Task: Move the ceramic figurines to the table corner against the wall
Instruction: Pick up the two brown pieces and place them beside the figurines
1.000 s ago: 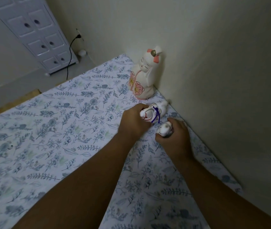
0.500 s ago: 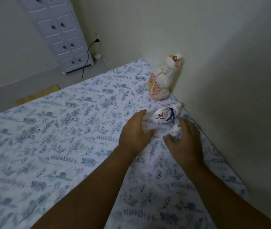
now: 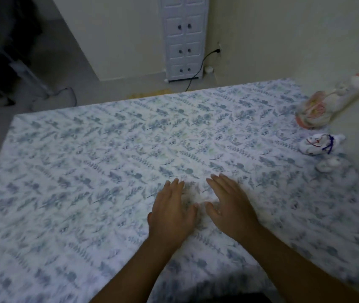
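Note:
Three ceramic figurines stand along the wall at the table's far right. The tall white and pink figurine [image 3: 325, 106] is at the corner. In front of it lies a white figurine with red marks and a purple cord [image 3: 321, 145]. A small white figurine [image 3: 327, 165] sits nearest to me. My left hand [image 3: 172, 213] and my right hand [image 3: 229, 206] rest side by side near the middle of the table [image 3: 86, 171], fingers spread, holding nothing, well apart from the figurines.
A floral blue and white cloth covers the table. The wall [image 3: 327, 40] runs along the right side. Beyond the far edge stand a white drawer cabinet [image 3: 184, 38] and a black cable [image 3: 198, 68] plugged into the wall.
Both hands let go of the two small figurines and drew back toward the middle of the table. The view swung left, so the figurines now sit at the right edge.

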